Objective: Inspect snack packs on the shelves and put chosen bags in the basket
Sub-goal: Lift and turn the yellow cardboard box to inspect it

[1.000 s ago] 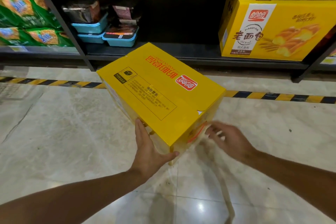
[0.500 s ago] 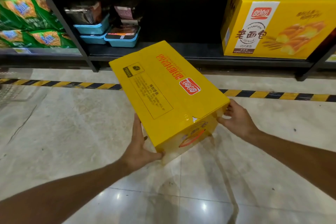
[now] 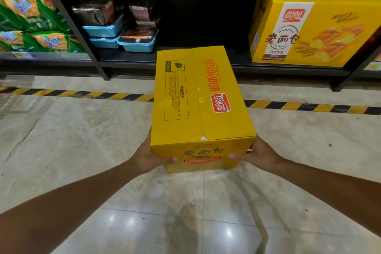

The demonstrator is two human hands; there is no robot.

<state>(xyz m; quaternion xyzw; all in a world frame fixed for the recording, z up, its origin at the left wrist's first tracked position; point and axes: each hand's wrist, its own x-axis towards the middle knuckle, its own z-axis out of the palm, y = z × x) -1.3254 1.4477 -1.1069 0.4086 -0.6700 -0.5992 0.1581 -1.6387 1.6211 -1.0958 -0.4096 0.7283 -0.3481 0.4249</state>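
Note:
I hold a yellow bread box with red lettering out in front of me, above the tiled floor, its long side pointing at the shelf. My left hand grips its near left corner, thumb across the near face. My right hand grips the near right corner the same way. The fingers of both hands are hidden under and behind the box. No basket is in view.
A low black shelf runs across the back. On it stand a matching yellow box at the right, blue snack trays in the middle and green snack bags at the left. A yellow-black floor stripe runs before the shelf.
The box has turned from a diagonal to point straight at the shelf. My right hand came from the air onto the box's near right corner; both hands now hold it.

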